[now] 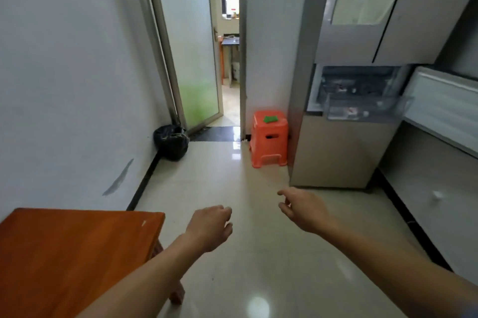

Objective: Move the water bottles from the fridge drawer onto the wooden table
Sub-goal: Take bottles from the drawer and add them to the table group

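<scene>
Our left hand (210,227) hangs above the glossy tiled floor (219,183), fingers loosely curled, holding nothing. Our right hand (301,210), near it, is equally relaxed and empty. The orange-brown wooden surface (72,253) lies just left of our left forearm. Ahead on the right, the clear plastic fridge drawer (367,108) stands pulled out, and we cannot make out its blurred contents.

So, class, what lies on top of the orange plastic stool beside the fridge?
A small flat green object lies on the seat of the orange plastic stool. It is too blurred to identify, and whatever is beneath it is covered.
</scene>
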{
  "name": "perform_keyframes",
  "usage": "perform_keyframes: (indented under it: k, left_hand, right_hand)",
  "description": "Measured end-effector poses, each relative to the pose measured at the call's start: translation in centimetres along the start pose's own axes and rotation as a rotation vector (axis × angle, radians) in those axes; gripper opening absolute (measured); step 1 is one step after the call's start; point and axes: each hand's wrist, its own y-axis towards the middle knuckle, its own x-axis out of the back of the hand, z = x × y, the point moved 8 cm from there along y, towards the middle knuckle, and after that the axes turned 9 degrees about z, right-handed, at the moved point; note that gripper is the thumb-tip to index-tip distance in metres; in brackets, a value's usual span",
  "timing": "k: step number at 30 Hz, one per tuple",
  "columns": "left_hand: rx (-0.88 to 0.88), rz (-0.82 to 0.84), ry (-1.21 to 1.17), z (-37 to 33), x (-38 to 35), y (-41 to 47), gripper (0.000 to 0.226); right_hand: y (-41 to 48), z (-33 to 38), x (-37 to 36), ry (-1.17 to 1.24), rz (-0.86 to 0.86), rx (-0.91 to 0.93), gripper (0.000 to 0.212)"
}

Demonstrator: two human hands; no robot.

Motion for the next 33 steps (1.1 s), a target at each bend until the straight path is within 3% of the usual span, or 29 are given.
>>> perform_keyframes:
  k: [13, 21, 26, 33]
  left_hand:
    - [-0.407, 0.017, 0.078, -10.4, 8.0, 31.3, 0.024]
    - [-0.629, 0.065, 0.114, -21.1, 8.3, 43.7, 0.022]
    - [-0.645, 0.094, 0.113, -25.4, 8.4, 52.7, 0.025]
    - [-0.535, 0.048, 0.074, -28.4, 12.9, 66.3, 0.022]
  right_hand:
    - [8.5, -23.4, 8.6, 0.147, -0.132, -0.418, 0.037]
    - [8.7, -37.1, 11.6, 0.161, -0.169, -0.660, 0.037]
    - [13.7, -45.9, 12.8, 0.158, -0.177, -0.663, 0.037]
    - [24.2, -56.7, 18.4, 0.175, -0.205, -0.559, 0.039]
